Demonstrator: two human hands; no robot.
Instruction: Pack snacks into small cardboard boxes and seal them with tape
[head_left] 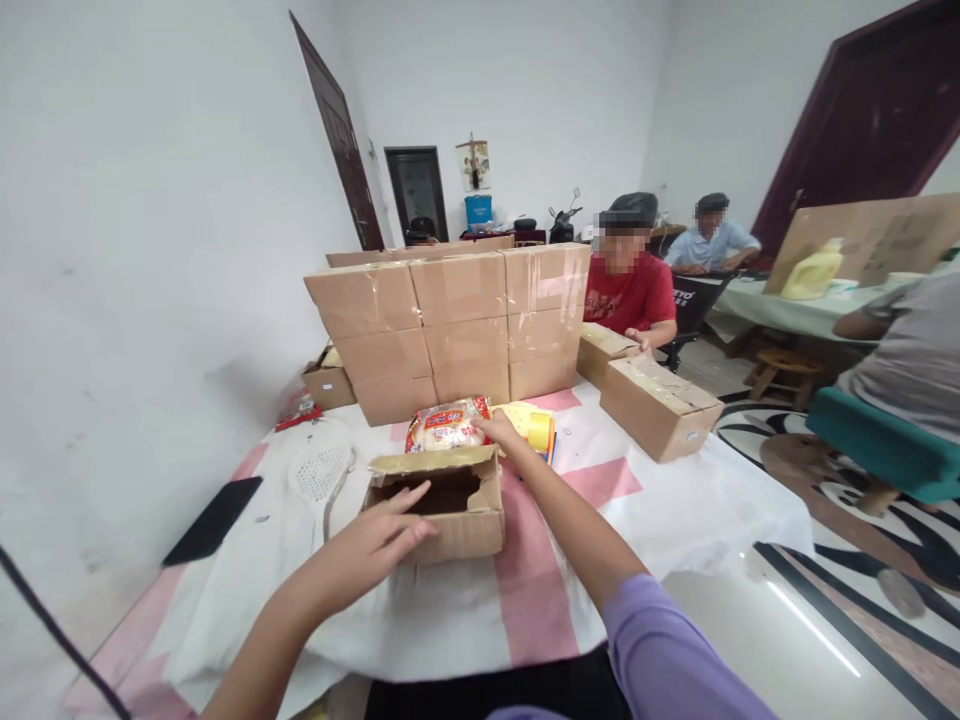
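An opened cardboard box (457,537) stands on the table in front of me, its torn top showing a dark inside. My left hand (390,528) is at its front left edge, fingers spread and resting over the rim. Behind the box is a shiny red food packet (448,426) with pale contents and printed lettering. My right hand (498,430) reaches past the box and grips the packet's right edge; some of its fingers are hidden. Just right of that hand lie a yellow plastic item (538,430) and flat yellow and blue pieces.
Taped cardboard boxes (465,330) form a wall across the table. A white racket-like item (321,474) and a black flat object (213,520) lie left. Another carton (660,408) stands right. A person in a red shirt (630,300) sits beyond, touching a box.
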